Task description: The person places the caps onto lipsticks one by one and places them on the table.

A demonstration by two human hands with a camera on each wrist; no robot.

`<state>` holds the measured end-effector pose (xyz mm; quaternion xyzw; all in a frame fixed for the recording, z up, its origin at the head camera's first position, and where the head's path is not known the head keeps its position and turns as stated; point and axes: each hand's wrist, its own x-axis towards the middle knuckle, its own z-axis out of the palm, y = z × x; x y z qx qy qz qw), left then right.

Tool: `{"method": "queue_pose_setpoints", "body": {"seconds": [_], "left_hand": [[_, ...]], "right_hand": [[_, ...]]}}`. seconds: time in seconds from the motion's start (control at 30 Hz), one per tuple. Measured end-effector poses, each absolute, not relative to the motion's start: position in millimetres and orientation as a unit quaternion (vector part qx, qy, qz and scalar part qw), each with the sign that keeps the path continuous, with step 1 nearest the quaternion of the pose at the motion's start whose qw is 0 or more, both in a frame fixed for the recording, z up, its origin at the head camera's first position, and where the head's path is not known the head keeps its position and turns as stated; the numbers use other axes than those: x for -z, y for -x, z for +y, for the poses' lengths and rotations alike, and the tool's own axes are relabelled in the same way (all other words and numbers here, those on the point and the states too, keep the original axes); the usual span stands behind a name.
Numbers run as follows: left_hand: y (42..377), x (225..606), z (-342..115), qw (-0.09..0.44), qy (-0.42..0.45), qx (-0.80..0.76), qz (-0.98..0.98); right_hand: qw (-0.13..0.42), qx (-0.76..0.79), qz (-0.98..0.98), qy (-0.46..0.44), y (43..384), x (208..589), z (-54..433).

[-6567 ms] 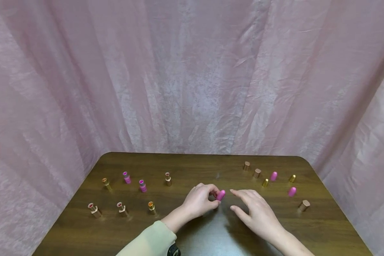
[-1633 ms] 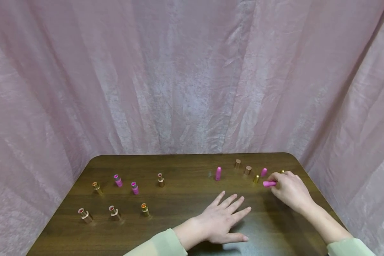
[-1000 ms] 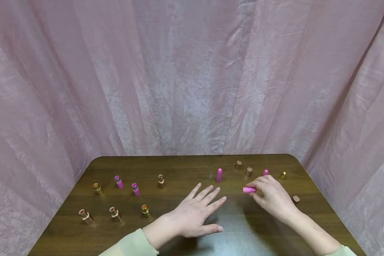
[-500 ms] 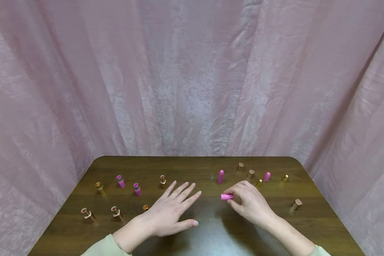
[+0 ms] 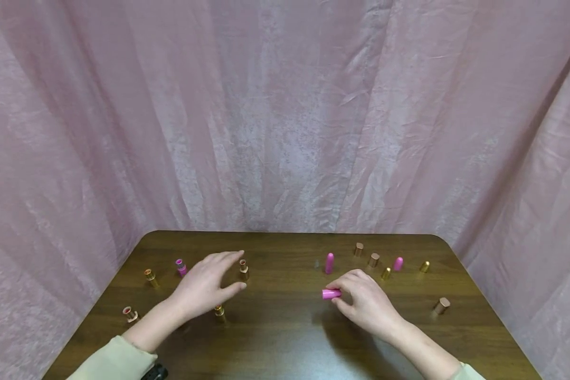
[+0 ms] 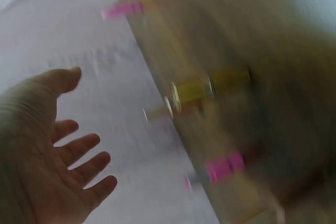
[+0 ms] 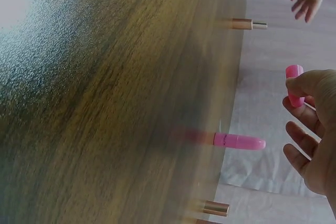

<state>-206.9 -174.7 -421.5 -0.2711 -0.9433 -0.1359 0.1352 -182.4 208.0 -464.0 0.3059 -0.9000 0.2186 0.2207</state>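
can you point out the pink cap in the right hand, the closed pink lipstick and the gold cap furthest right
Pink cap [image 5: 330, 294]: head view, on its side.
Closed pink lipstick [image 5: 330, 263]: head view, middle of its upright body.
Gold cap [image 5: 425, 267]: head view, middle of its side.

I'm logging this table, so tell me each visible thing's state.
Pink round-topped cap in the right hand, held sideways, on no tube
Left hand, open, empty
Pink-and-silver tube beyond the left hand, uncapped, upright
Tall pink lipstick, capped, upright
Two shiny gold tubes, uncapped, upright
Two rose-gold metallic tubes, uncapped
Three rose-gold flat-topped caps, loose
Two gold round-topped caps, loose
Second pink round-topped cap, loose
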Motion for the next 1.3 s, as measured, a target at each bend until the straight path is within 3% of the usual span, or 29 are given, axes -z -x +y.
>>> {"method": "queue_pose_setpoints", "body": {"seconds": [0.2, 0.33, 0.43, 1.3], "left_hand": [[233.5, 416.1, -216.4, 0.046, 0.160, 0.137, -0.977], [247.9, 423.6, -228.9, -0.034, 0.132, 0.138, -0.981], [255.5, 433.1, -231.3, -0.065, 0.128, 0.118, -0.983], [258.9, 447.1, -226.5, -0.058, 0.126, 0.039, -0.990]], "right_hand": [[0.227, -0.214, -0.898, -0.310, 183.3, 464.8, 209.0], [0.225, -0.219, -0.897, -0.312, 183.0, 465.1, 207.5], [0.222, -0.222, -0.896, -0.312, 182.1, 465.1, 206.1], [0.208, -0.223, -0.901, -0.309, 177.3, 470.0, 212.0]]}}
